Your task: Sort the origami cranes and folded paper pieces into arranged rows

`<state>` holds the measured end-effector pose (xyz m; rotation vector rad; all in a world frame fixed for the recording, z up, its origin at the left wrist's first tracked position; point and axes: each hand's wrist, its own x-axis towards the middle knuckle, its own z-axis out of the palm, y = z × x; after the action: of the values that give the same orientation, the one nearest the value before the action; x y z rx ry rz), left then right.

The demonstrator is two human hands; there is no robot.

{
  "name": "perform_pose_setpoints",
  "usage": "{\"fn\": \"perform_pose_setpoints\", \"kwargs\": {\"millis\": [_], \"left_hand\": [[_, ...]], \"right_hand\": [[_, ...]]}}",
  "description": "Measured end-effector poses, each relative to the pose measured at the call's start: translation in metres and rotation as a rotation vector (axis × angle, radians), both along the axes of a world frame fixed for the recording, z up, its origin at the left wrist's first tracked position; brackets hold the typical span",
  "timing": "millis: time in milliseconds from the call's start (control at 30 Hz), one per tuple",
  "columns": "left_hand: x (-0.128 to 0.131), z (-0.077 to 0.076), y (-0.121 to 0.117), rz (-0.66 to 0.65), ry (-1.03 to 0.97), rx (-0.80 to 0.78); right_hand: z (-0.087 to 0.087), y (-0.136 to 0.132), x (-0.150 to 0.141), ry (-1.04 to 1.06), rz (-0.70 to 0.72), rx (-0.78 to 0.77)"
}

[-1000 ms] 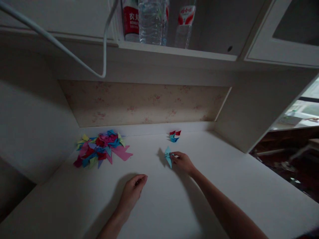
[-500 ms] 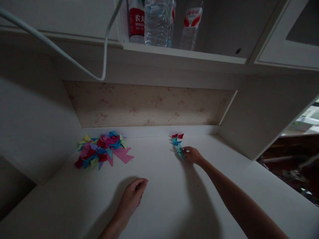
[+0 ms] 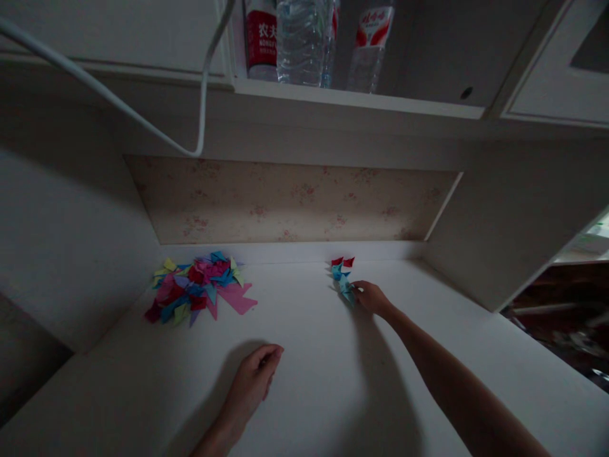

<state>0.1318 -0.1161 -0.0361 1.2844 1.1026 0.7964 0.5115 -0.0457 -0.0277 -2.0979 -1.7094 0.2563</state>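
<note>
My right hand (image 3: 370,296) reaches far across the white desk (image 3: 323,381) and pinches a light blue folded paper piece (image 3: 346,287). That piece touches a small row of folded pieces, red (image 3: 342,261) and blue (image 3: 337,271), near the back ledge. My left hand (image 3: 252,381) rests on the desk close to me, fingers loosely curled, with nothing visible in it. A heap of colourful folded paper pieces (image 3: 195,285) lies at the back left, with a pink sheet (image 3: 235,297) at its right side.
Above the desk, a shelf (image 3: 356,98) carries three plastic water bottles (image 3: 304,41). A white cable (image 3: 143,120) hangs across the upper left. Side panels wall in the desk at left and right; a dim room shows beyond the right panel.
My right hand carried the light blue piece from the middle of the desk away from me to the small red and blue row at the back. My left hand has stayed put.
</note>
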Motion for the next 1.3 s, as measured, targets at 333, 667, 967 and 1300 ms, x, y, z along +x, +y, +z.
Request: {"fn": "perform_pose_setpoints", "kwargs": {"millis": [333, 667, 967, 1300], "left_hand": [[0.0, 0.003, -0.002, -0.004, 0.02, 0.003], [0.001, 0.003, 0.0, 0.01, 0.012, -0.016], [0.001, 0.006, -0.002, -0.008, 0.032, -0.003], [0.004, 0.008, -0.005, -0.018, 0.013, 0.019]], "right_hand": [[-0.003, 0.003, 0.003, -0.011, -0.011, -0.018], [-0.001, 0.0, 0.002, 0.036, -0.024, -0.003], [0.006, -0.009, -0.003, 0.149, -0.131, 0.059], [0.055, -0.094, -0.086, 0.626, -0.268, 0.395]]}}
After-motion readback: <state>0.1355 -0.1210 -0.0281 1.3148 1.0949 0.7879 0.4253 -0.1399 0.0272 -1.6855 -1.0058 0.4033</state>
